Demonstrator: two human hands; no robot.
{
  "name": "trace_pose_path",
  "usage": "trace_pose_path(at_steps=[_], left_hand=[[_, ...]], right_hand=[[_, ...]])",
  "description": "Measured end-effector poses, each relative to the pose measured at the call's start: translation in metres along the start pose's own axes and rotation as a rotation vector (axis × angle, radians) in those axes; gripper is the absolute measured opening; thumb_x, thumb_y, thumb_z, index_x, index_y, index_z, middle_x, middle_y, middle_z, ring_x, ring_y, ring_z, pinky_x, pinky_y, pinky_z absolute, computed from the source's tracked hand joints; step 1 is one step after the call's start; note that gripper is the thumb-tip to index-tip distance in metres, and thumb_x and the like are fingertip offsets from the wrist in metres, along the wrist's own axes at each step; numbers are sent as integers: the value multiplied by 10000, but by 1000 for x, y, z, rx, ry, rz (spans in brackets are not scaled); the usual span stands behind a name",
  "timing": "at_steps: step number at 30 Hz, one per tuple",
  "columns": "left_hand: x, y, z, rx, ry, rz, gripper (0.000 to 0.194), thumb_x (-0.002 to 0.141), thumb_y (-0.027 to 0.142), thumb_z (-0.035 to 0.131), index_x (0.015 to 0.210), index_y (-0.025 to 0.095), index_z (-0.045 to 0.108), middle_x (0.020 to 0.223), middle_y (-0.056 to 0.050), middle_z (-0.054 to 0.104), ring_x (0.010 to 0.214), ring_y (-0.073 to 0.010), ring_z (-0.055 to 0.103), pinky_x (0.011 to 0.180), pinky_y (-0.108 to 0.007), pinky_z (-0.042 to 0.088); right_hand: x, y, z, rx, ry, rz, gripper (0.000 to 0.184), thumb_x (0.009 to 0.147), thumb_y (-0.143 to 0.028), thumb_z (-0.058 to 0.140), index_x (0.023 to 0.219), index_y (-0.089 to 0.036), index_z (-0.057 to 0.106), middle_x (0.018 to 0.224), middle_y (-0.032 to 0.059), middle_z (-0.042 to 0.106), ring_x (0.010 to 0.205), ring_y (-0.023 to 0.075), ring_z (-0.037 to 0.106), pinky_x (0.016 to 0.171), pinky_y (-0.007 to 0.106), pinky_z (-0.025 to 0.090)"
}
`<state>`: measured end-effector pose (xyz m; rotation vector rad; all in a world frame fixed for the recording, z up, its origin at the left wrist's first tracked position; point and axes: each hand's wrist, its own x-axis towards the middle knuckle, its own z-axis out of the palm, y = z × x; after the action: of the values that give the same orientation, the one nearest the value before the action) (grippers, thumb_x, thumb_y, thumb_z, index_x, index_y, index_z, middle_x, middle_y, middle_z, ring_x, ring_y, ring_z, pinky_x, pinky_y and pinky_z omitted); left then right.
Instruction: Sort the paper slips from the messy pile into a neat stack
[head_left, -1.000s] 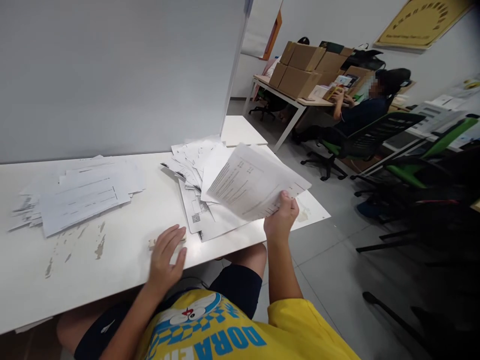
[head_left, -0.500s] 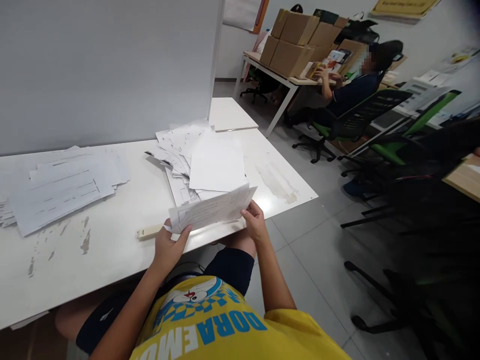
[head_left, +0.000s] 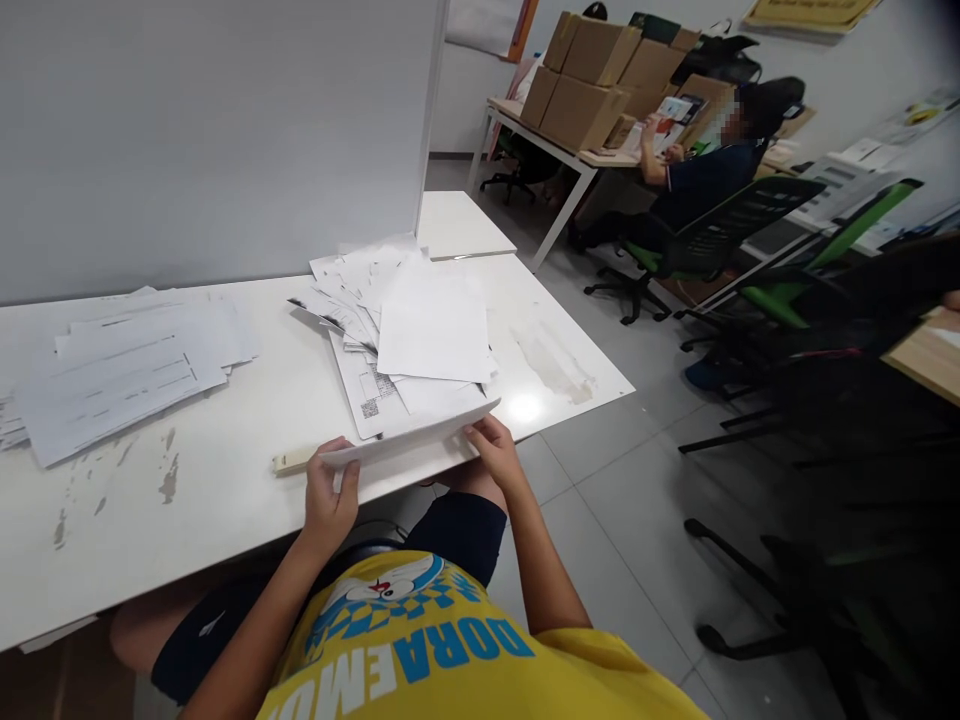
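Between my hands a white sheet of paper (head_left: 412, 428) stands nearly edge-on near the front of the table. My left hand (head_left: 332, 495) pinches its left end with the thumb in front. At the other end, my right hand (head_left: 493, 450) is closed on the paper's right side. Just behind the sheet lies a loose pile of papers (head_left: 431, 325), some printed, with a blank one on top. A cream-coloured flat bar (head_left: 292, 461), whose kind I cannot make out, lies by my left hand and is partly hidden by it.
More printed papers (head_left: 120, 375) spread over the left of the white table (head_left: 232, 490). A grey partition (head_left: 210, 130) rises along the table's back edge. Across the aisle a person (head_left: 705, 190) sits by stacked cardboard boxes (head_left: 585, 85). Office chairs (head_left: 795, 300) stand at the right.
The held sheet has come down and tipped from showing its printed face to nearly edge-on. Both hands moved slightly with it. The seated person's hands have shifted.
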<state>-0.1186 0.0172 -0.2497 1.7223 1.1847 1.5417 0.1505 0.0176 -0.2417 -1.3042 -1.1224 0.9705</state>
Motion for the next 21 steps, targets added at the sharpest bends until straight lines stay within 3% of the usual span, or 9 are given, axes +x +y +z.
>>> trace_pose_path(at_steps=[4, 8, 11, 13, 16, 21], left_hand=[[3, 12, -8, 45, -70, -49, 393, 947, 352, 538, 1291, 185, 445, 1091, -113, 615, 1002, -197, 638, 839, -344, 554], [18, 21, -35, 341, -65, 88, 445, 947, 299, 525, 1375, 209, 443, 1073, -92, 640, 993, -208, 633, 889, -383, 538], [25, 15, -55, 611, -225, 222, 382, 957, 275, 484, 1331, 219, 538, 1202, -112, 655, 1175, -256, 596, 1006, -428, 485], [25, 8, -63, 704, -354, 282, 418, 967, 261, 448, 1376, 214, 522, 1321, -118, 627, 1285, -272, 547, 1057, -439, 453], [20, 2, -65, 782, -437, 308, 484, 976, 239, 409, 1457, 197, 450, 1446, -121, 546, 1381, -283, 472, 1101, -455, 421], [15, 0, -61, 790, -442, 314, 536, 967, 197, 396, 1502, 178, 391, 1490, -126, 494, 1441, -282, 390, 1147, -472, 383]], right_hand=[[-9, -17, -14, -68, -49, 91, 285, 793, -472, 679, 934, -227, 714, 862, 34, 726, 901, 253, 649, 824, 375, 519], [-25, -30, -27, -13, -124, 297, 328, 725, -449, 751, 945, -209, 721, 867, 43, 740, 862, 251, 669, 785, 368, 524], [-34, -33, -31, -3, -100, 418, 325, 671, -424, 783, 895, -195, 724, 829, 48, 746, 824, 253, 677, 769, 373, 528], [-37, -34, -32, -12, -87, 465, 306, 656, -406, 784, 866, -192, 725, 801, 45, 744, 799, 250, 675, 756, 372, 530], [-37, -36, -33, -45, -80, 491, 270, 650, -385, 774, 832, -192, 725, 775, 34, 733, 784, 245, 668, 751, 370, 526], [-35, -39, -33, -78, -107, 503, 272, 671, -379, 758, 864, -190, 730, 809, 27, 732, 819, 235, 660, 755, 348, 511]])
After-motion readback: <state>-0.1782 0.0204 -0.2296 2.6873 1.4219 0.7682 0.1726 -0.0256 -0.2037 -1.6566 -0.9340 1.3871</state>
